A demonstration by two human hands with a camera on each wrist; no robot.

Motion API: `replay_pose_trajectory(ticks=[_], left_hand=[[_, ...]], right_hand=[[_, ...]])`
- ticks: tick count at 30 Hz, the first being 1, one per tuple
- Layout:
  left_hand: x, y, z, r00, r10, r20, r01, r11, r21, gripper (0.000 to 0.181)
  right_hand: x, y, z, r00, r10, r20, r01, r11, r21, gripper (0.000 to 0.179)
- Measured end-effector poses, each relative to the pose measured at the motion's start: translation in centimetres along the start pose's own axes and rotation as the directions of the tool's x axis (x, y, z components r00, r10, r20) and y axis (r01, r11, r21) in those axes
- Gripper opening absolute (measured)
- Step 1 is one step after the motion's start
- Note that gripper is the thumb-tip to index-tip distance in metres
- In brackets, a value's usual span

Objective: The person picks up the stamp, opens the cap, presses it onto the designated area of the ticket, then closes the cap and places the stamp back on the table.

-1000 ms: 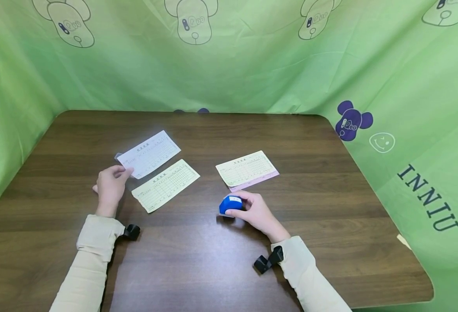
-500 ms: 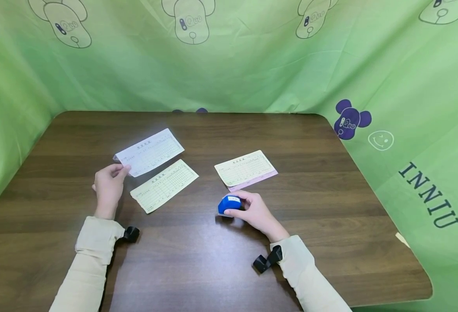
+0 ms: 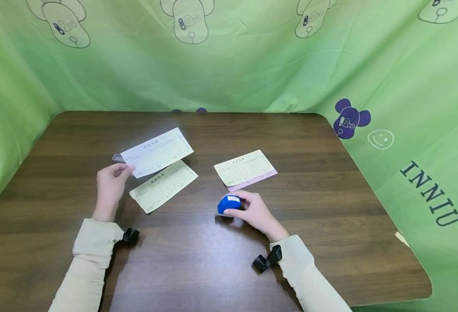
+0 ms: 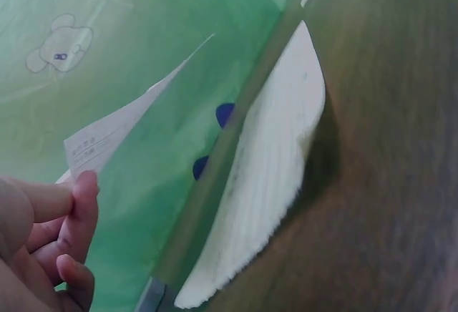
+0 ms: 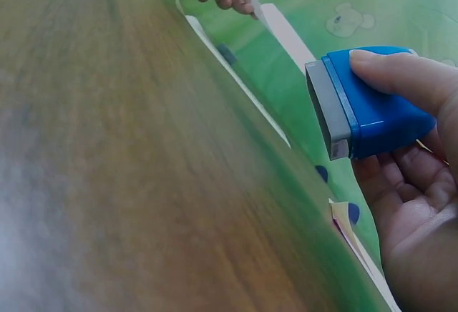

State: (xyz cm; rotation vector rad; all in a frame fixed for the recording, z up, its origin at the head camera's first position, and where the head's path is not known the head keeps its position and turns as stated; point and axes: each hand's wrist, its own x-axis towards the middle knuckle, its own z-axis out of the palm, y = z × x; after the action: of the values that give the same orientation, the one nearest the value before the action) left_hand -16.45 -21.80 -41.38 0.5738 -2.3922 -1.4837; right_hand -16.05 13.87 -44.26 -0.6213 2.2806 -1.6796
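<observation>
My left hand [image 3: 109,186] pinches the lower left corner of a white printed form sheet [image 3: 156,151]. In the left wrist view this white sheet [image 4: 118,129] is raised off the table and curves upward. Its lower edge overlaps a pale green form sheet [image 3: 164,186] lying on the table. My right hand [image 3: 258,212] grips a blue stamp [image 3: 229,203] between thumb and fingers, just above the tabletop. The right wrist view shows the stamp's grey base [image 5: 329,110] facing left, apart from the table.
Right of centre lies a pale green form [image 3: 246,167] with a pink sheet [image 3: 254,180] showing under its lower edge. A small clear plastic piece [image 3: 118,158] sits behind my left hand. The brown wooden table [image 3: 197,268] meets a green curtain [image 3: 229,78] at its back edge.
The white sheet, pinched by my left hand, has shifted right and now covers the top corner of the pale green sheet. My right hand with the stamp stays nearly still.
</observation>
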Motion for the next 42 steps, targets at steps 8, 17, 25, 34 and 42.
replay_pose_trajectory(ticks=[8,17,25,34,42], left_hand=[[-0.4,0.4,-0.4,0.977,0.044,0.210,-0.046,0.999,0.004,0.032],[-0.7,0.9,-0.5,0.892,0.028,0.452,-0.067,0.995,0.070,0.034],[-1.1,1.1,-0.4,0.862,0.010,0.507,-0.057,0.995,0.077,0.030],[-1.3,1.3,-0.3,0.818,0.013,0.575,-0.078,0.993,0.090,0.029],[-1.6,1.3,0.1,0.805,0.041,0.591,-0.091,0.994,0.054,0.026]], right_hand=[[0.1,0.1,0.0,1.000,0.002,0.001,-0.002,1.000,0.011,0.038],[0.0,-0.2,0.0,1.000,0.001,0.000,-0.001,1.000,0.015,0.037],[0.0,0.1,0.1,1.000,0.008,-0.001,-0.008,1.000,0.014,0.037],[0.0,-0.1,0.0,1.000,-0.001,-0.002,0.001,1.000,-0.004,0.037],[0.1,0.0,0.0,1.000,0.010,-0.002,-0.010,1.000,-0.008,0.037]])
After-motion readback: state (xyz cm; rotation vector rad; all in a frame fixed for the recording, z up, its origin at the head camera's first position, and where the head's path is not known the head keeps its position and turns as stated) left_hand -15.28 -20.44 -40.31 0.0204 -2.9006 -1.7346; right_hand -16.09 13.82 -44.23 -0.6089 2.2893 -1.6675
